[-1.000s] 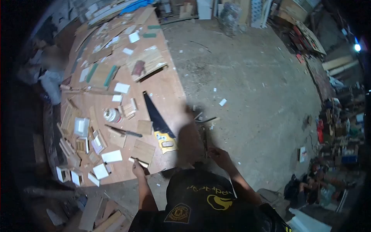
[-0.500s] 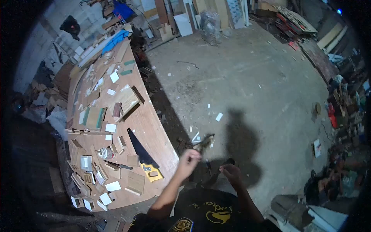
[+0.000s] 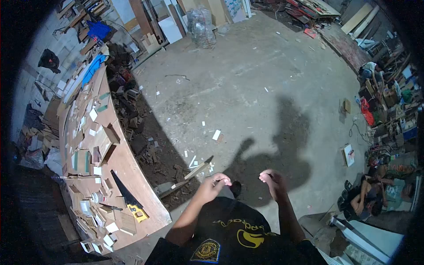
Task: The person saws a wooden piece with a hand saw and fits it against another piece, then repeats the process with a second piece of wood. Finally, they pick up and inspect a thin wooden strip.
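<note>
Over the concrete floor and in front of my dark shirt, my left hand is raised with its fingers curled and the fingertips pressed close together. Level with it, to the right, my right hand is also curled, thumb near the fingers. The hands are apart. Anything between the fingers of either hand is too small to make out. A narrow wood strip lies on the floor just beyond my left hand.
On the left, a wooden table bears a yellow-handled saw, wood blocks and white pieces. White scraps lie on the floor. At the lower right, a person sits near clutter. Boards lean at the back.
The view has turned rightward, so the table and saw sit farther left. My hands have come nearer to the same height, and the wood strip now shows clear of my left hand.
</note>
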The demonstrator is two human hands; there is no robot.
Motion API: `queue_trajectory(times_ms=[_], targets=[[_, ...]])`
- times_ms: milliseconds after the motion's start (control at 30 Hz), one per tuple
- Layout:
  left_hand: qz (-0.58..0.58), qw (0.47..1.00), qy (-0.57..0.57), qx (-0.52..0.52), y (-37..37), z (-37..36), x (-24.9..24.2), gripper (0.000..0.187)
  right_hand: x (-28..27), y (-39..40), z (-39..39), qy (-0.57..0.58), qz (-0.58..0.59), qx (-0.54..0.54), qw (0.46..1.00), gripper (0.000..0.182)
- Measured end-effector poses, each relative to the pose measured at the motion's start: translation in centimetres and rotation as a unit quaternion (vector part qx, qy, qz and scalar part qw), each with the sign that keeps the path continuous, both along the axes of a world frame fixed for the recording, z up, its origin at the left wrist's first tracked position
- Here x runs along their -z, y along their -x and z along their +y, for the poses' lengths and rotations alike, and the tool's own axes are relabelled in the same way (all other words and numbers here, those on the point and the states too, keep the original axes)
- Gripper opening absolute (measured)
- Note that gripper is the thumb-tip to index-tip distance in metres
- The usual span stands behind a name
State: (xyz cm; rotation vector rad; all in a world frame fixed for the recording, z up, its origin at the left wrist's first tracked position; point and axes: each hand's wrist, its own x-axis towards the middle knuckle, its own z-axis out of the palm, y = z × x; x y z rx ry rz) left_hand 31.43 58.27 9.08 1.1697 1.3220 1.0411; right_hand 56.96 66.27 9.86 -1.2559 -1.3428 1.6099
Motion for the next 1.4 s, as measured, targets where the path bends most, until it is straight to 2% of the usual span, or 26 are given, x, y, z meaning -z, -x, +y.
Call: queue_trajectory(times_ms=[67,133,233,267,300,467,667,733,767,867,933,1067,1167,1233,1300,1367,1400], targets=[[0.004,0.999,-0.03,-0.032,0.2,0.6,1.6,0.015,0.2,-0.1,1.5,-0.029,-0.034,-0.028,0.999,0.008],[-0.034,0.995,0.028,-0.088,0.7,1.6,2.6,0.016,0.7,0.6,3.5,-0.078,-0.069,-0.063,0.993,0.013],[-0.069,0.991,0.039,-0.108,1.2,4.3,2.9,0.018,2.1,1.9,6.5,-0.066,-0.028,-0.096,0.993,0.007],[-0.034,0.993,0.056,-0.097,1.5,5.8,2.8,0.018,2.1,2.5,7.9,-0.067,-0.012,-0.117,0.991,0.005],[-0.079,0.99,0.039,-0.109,1.5,7.5,2.5,0.018,2.3,3.3,9.5,-0.052,0.031,-0.136,0.989,0.005],[-0.067,0.992,-0.049,-0.094,3.9,19.8,4.0,0.017,1.1,7.3,20.0,-0.058,0.0,-0.231,0.971,0.006],[-0.073,0.978,-0.126,-0.147,8.6,31.9,-0.1,0.01,0.3,13.2,33.1,-0.102,-0.03,-0.273,0.956,0.006],[0.034,0.989,-0.105,-0.096,11.0,34.5,-1.8,0.006,0.3,14.7,36.4,-0.112,-0.065,-0.27,0.954,0.007],[0.044,0.987,-0.1,-0.117,11.8,35.6,-1.8,0.006,0.5,16.0,38.4,-0.137,-0.079,-0.264,0.951,0.008],[-0.011,0.977,-0.151,-0.15,13.7,38.4,-1.4,0.007,2.3,19.1,43.1,-0.083,-0.011,-0.255,0.963,0.008],[0.018,0.973,-0.131,-0.188,15.1,39.0,-1.3,0.008,3.1,21.7,45.4,-0.063,0.015,-0.27,0.961,0.008],[0.031,0.959,-0.079,-0.271,18.6,40.9,1.2,0.013,6.1,27.8,50.6,-0.048,0.047,-0.382,0.922,0.009],[0.03,0.941,-0.057,-0.333,21.7,43.4,3.6,0.015,5.5,33.6,53.9,0.004,0.056,-0.44,0.896,0.009],[0.001,0.925,0.01,-0.381,24.9,44.7,1.6,0.02,5.0,37.8,56.5,0.016,0.073,-0.464,0.883,0.01],[0.035,0.91,0.023,-0.412,27.7,45.3,-0.2,0.021,3.9,42.4,58.8,0.008,0.074,-0.513,0.855,0.012],[0.024,0.868,0.038,-0.495,29.8,45.8,-0.4,0.013,2.6,46.8,61.6,0.02,0.068,-0.54,0.839,0.013],[0.021,0.863,0.043,-0.503,31.0,45.5,0.1,0.014,1.8,49.2,62.9,0.005,0.052,-0.577,0.815,0.013]])
